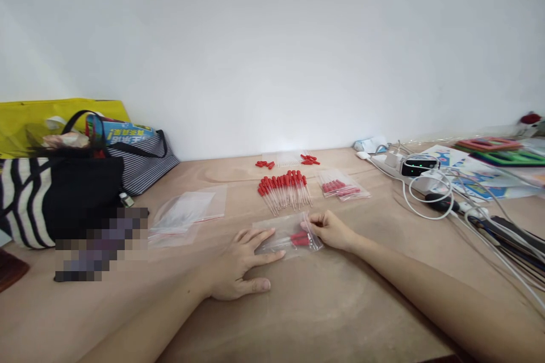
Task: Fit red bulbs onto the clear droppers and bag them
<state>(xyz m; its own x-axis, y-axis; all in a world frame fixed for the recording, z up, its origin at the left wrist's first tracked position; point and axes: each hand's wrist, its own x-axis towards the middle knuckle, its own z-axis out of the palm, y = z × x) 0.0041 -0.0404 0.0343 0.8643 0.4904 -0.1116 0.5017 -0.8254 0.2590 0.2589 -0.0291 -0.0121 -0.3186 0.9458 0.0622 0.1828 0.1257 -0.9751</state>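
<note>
A clear zip bag lies flat on the table in front of me, with a few red-bulbed droppers inside. My left hand rests on the bag's left end, fingers spread. At the opening on the right, my right hand pinches the bag's edge between thumb and fingers. Just beyond lies a row of droppers with red rubber bulbs and clear tubes. Filled bags of droppers lie to its right. Flat clear bags are piled on the left.
Loose red bulbs and clear tubes lie near the wall. A black-and-white bag and a striped bag stand at left. White cables, a black device and printed sheets crowd the right side.
</note>
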